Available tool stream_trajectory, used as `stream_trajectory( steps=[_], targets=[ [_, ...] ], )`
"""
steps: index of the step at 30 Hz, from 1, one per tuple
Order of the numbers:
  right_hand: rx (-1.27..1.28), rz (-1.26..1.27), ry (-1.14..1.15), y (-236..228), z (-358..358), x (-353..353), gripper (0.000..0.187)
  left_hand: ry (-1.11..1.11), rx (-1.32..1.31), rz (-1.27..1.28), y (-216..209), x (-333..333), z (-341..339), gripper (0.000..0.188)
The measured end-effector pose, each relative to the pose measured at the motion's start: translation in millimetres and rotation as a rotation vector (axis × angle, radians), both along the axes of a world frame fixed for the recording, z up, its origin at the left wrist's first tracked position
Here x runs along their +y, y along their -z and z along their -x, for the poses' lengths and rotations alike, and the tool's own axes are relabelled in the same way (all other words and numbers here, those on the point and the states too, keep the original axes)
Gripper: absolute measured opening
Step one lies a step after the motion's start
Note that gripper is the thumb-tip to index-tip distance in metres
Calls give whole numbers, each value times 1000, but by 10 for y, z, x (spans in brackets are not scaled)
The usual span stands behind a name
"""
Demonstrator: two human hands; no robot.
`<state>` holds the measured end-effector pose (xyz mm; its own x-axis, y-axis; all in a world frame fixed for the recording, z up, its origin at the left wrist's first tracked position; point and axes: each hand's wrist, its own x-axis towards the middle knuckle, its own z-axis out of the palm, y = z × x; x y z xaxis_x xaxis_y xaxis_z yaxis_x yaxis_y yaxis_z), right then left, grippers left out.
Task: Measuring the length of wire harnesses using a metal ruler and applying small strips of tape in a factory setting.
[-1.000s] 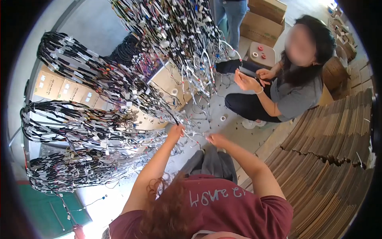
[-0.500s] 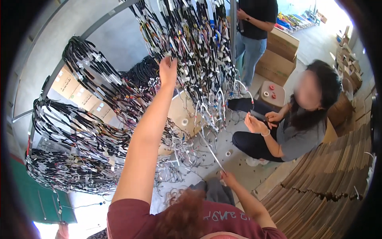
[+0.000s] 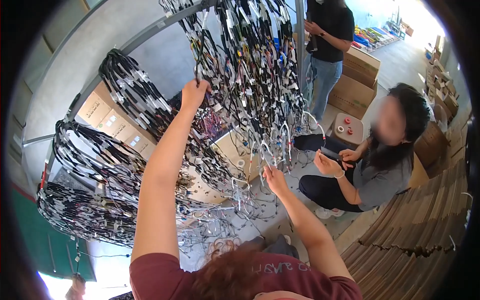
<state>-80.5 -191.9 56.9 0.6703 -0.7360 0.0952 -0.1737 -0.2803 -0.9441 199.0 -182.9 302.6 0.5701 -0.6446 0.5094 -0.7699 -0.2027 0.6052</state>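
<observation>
A thick curtain of wire harnesses (image 3: 255,65), black with white tags and coloured wires, hangs from a metal rail in front of me. My left hand (image 3: 195,92) is raised at its left side, fingers closed round a black harness strand (image 3: 199,62) pulled a little apart from the bunch. Lower down, my right hand (image 3: 274,180) pinches a white cable end (image 3: 267,159) among the white branches at the bottom of the curtain. The fingertips there are partly hidden, and the strand's course between my two hands is lost among the others.
More harness bundles (image 3: 132,80) hang along the rail (image 3: 160,24) at left. A seated person (image 3: 385,165) works close by at right, near a stool (image 3: 342,120) with tape rolls. Another person (image 3: 327,45) stands behind. Stacked flat cardboard (image 3: 400,250) fills the lower right.
My left hand has moved left and slightly down, now closed round a black strand. My right hand has risen toward the hanging cable ends, still holding the white cable.
</observation>
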Motion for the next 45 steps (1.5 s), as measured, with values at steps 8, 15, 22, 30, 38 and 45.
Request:
stream_trajectory(
  steps=[8,15,22,30,38,45],
  targets=[
    [-198,114,53,-1399,-601,-237,35,163,111,21,-612,764,421,26],
    [-186,239,42,-2324,-1084,-611,40,284,365,95,-1438,1074,645,25],
    [-302,211,51,-2227,-1099,-431,33,255,355,-54,-1575,1179,580,26],
    [-256,106,4,-2167,-1140,-432,38,244,398,-134,-1617,1240,635,21],
    [-608,-147,-106,-1648,-949,111,33,402,571,-186,-1493,1234,600,21],
    [-512,-319,-345,-1173,-862,322,31,390,638,-158,-1363,1097,662,21]
  ],
)
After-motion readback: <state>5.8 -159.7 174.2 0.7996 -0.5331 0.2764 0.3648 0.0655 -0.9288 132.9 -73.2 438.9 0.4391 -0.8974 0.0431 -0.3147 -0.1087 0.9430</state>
